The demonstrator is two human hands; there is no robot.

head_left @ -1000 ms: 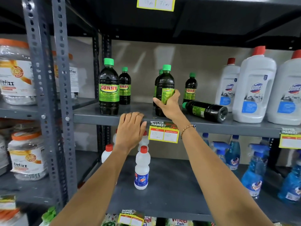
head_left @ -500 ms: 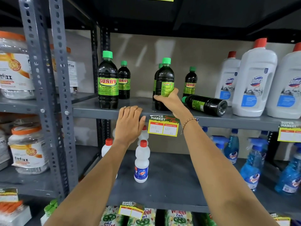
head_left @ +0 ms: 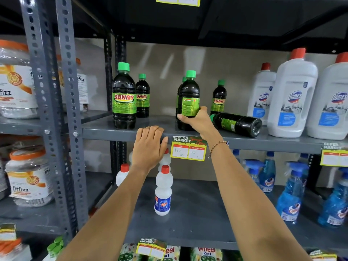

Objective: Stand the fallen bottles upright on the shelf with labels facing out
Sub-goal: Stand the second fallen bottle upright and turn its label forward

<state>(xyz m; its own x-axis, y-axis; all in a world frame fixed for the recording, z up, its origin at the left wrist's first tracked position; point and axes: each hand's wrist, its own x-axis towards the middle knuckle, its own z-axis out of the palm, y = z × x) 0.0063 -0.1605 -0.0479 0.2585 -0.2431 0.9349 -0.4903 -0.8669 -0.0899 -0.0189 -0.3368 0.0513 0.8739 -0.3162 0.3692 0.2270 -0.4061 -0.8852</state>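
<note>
Six dark bottles with green caps show on the middle shelf at the centre of the frame: five upright and one fallen. At centre left a large upright bottle shows its red and yellow label to the front, with a smaller one just behind it to the right. Near the middle stands the held bottle, its label turned so that small print faces out, and another bottle is mostly hidden behind it, only a cap and an edge showing. Further right a small upright bottle stands at the back, and in front of it the fallen bottle lies on its side, cap towards the middle and base towards the right. Three big white jugs with red caps fill the right of that shelf; the nearest to the fallen bottle is the middle jug. The right hand is wrapped around the lower part of the held bottle, fingers curled on its label, thumb across the front. The left hand lies flat and loose, fingers together, over the front edge of the shelf, grasping nothing, just left of a yellow price tag.
</note>
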